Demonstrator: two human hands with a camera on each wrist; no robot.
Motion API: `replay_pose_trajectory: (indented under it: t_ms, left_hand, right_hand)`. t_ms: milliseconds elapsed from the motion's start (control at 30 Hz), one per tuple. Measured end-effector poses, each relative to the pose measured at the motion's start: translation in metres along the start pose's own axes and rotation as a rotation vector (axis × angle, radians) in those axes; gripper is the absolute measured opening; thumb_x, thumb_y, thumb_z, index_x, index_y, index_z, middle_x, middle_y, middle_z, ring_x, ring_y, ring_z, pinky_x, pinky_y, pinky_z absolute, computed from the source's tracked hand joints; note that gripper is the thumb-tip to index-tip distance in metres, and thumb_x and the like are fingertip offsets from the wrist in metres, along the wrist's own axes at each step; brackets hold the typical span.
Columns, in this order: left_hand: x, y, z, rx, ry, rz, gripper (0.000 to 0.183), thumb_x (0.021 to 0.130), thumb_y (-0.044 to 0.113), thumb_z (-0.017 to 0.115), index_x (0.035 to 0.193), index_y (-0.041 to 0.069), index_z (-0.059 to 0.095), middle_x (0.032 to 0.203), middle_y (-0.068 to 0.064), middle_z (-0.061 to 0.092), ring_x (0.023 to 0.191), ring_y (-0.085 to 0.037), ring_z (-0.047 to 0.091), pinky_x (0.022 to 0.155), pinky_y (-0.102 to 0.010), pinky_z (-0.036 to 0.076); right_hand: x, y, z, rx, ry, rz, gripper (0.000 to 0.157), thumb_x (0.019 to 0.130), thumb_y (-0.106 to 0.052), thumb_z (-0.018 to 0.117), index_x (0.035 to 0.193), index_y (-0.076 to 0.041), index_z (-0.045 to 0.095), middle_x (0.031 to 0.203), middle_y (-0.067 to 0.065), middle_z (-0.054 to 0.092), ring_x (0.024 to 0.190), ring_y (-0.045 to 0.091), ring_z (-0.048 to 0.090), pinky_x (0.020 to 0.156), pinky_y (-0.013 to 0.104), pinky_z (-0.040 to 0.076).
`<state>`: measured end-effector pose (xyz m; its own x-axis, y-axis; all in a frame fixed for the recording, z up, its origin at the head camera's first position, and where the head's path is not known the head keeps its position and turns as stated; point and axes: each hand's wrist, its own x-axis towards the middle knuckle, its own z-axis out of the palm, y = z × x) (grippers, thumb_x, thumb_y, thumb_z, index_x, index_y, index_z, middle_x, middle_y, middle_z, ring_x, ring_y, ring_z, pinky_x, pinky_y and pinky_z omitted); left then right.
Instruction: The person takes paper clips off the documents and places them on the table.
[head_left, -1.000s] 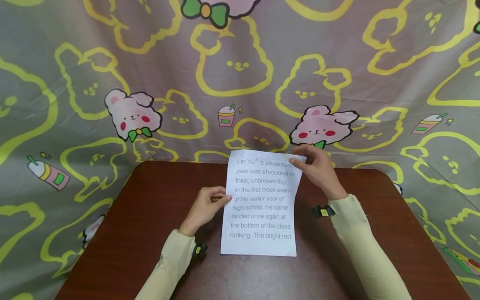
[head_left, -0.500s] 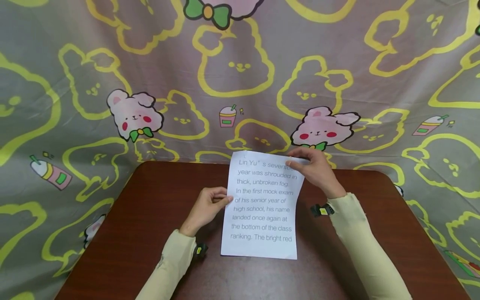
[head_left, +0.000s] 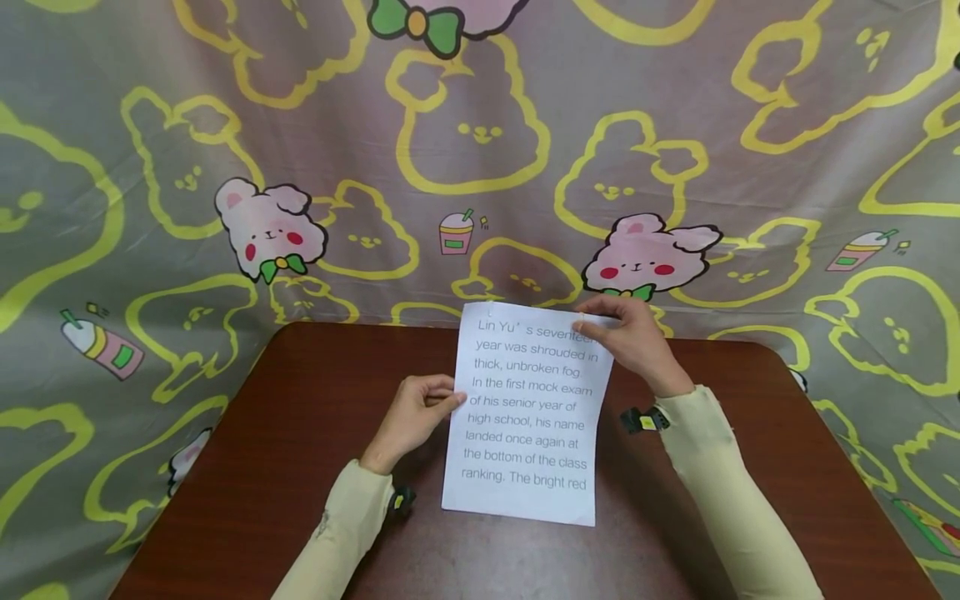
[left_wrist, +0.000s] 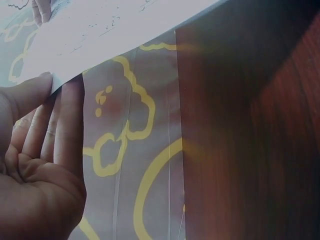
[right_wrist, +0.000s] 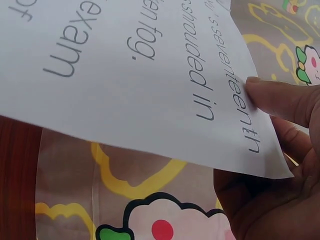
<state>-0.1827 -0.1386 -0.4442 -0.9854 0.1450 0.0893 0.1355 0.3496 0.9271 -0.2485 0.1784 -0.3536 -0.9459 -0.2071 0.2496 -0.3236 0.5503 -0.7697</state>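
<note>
A white sheet of paper (head_left: 525, 417) printed with large English text stands raised over the table, its printed side facing me. My left hand (head_left: 412, 417) pinches its left edge between thumb and fingers; in the left wrist view the thumb (left_wrist: 32, 92) lies on the front, with the fingers behind the edge. At the top right corner, my right hand (head_left: 633, 337) grips the sheet, thumb on the print and the other fingers behind. In the right wrist view the right thumb (right_wrist: 282, 100) overlaps the top line of text. A small pale clip-like mark (head_left: 490, 312) shows at the top left.
Below is a dark reddish-brown wooden table (head_left: 300, 467). A grey curtain (head_left: 510, 225) with yellow outlines and cartoon rabbits hangs behind it and along both sides. Each wrist wears a black strap; the right strap (head_left: 645, 421) has a yellow patch.
The right thumb has shifted slightly left and now covers the spot where a yellow clip showed. The sheet's lower right corner has dropped slightly. My left hand has hardly moved.
</note>
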Motion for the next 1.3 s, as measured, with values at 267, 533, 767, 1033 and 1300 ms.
replay_pose_trajectory:
  t_ms: [267,533,767,1033,1300]
  left_hand:
    - [-0.0018,-0.0014,-0.001,-0.036,0.003,0.008,0.015,0.089,0.012,0.07,0.103,0.007,0.072,0.093,-0.012,0.076,0.075,-0.017,0.072,0.072,-0.047,0.06]
    - [-0.0005,-0.0038,-0.0019,-0.033,0.001,0.034,0.013,0.09,0.012,0.069,0.102,0.007,0.072,0.092,-0.011,0.076,0.076,-0.014,0.072,0.07,-0.042,0.061]
    - [-0.0003,-0.0051,-0.0022,-0.039,-0.001,0.023,0.013,0.09,0.012,0.069,0.101,0.007,0.072,0.092,-0.01,0.076,0.077,-0.013,0.072,0.071,-0.042,0.061]
    - [-0.0008,-0.0056,-0.002,-0.051,-0.007,0.017,0.012,0.09,0.012,0.069,0.101,0.008,0.072,0.093,-0.01,0.076,0.079,-0.013,0.072,0.074,-0.048,0.06]
    - [0.0005,-0.0059,-0.0017,-0.056,-0.006,0.034,0.012,0.09,0.011,0.069,0.101,0.006,0.072,0.093,-0.011,0.076,0.077,-0.012,0.072,0.067,-0.031,0.061]
  right_hand:
    - [0.0011,-0.0015,-0.0016,0.006,-0.025,-0.011,0.028,0.086,-0.031,0.075,0.106,-0.012,0.074,0.096,0.009,0.074,0.071,0.02,0.066,0.064,0.027,0.052]
    - [0.002,-0.0033,-0.0032,0.018,-0.023,0.006,0.029,0.085,-0.03,0.075,0.107,-0.011,0.073,0.098,0.011,0.074,0.07,0.021,0.068,0.062,0.028,0.055]
    - [0.002,-0.0059,-0.0036,0.029,-0.002,0.037,0.026,0.085,-0.026,0.075,0.106,-0.012,0.073,0.098,0.011,0.074,0.071,0.022,0.068,0.063,0.029,0.055]
    - [0.0015,-0.0073,-0.0049,0.03,0.005,0.045,0.03,0.086,-0.028,0.075,0.11,-0.01,0.072,0.1,0.011,0.073,0.073,0.021,0.068,0.063,0.029,0.055]
    - [0.0034,-0.0079,-0.0072,0.037,0.009,0.014,0.026,0.087,-0.027,0.073,0.108,-0.012,0.072,0.101,0.01,0.073,0.075,0.021,0.068,0.064,0.028,0.056]
